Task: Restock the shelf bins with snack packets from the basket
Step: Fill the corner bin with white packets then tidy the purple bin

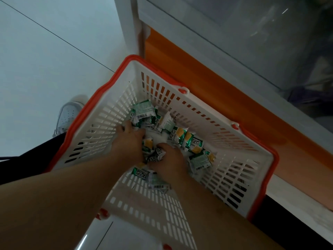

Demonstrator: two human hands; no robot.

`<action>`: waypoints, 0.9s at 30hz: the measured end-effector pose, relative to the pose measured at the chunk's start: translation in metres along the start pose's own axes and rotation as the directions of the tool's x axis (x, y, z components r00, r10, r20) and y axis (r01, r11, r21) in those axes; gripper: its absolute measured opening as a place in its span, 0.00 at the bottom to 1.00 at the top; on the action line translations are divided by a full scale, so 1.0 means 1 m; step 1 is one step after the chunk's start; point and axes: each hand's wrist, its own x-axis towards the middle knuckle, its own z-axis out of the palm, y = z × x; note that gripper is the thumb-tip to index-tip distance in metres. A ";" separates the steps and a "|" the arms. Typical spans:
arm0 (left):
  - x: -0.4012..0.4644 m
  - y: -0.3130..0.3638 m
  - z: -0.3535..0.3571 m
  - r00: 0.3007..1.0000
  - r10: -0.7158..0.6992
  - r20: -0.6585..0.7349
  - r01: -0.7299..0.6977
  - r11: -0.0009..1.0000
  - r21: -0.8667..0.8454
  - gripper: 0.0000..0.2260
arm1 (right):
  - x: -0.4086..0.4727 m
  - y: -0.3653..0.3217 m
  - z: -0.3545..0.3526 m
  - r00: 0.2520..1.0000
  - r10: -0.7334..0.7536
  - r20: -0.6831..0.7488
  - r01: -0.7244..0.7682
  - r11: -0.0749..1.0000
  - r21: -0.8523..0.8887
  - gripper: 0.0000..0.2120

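Down in the white basket point(115, 112) with its orange-red rim, both our hands are buried among the snack packets point(182, 138), a loose heap of small green, white and yellow sachets on the basket floor. Bold dark characters run across several wrappers, and barcodes show on the pale backs of a few, but motion blur keeps us from reading any brand or word. Our left hand point(130, 139) reaches in from the near left, its fingers curled down into the packets toward the middle of the heap, apparently closing on some; the fingertips are hidden by the wrappers. Our right hand point(170, 159) lies just beside it to the right, knuckles up, its fingers bent and gathering a crumpled clump of packets against the palm. How tightly either hand grips, we cannot tell. More packets lie scattered to the far side and to the right of the hands, one at the far left standing out with its pale green back turned up. Beyond the basket's far wall runs an orange shelf base point(207, 83), and a white shoe point(69, 113) rests on the pale floor at left.
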 end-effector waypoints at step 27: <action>-0.255 0.086 -0.356 0.759 0.196 -0.621 -0.526 0.747 -0.407 0.24 | -0.305 -0.187 -0.294 0.760 -0.408 -0.506 0.498 0.866 0.049 0.30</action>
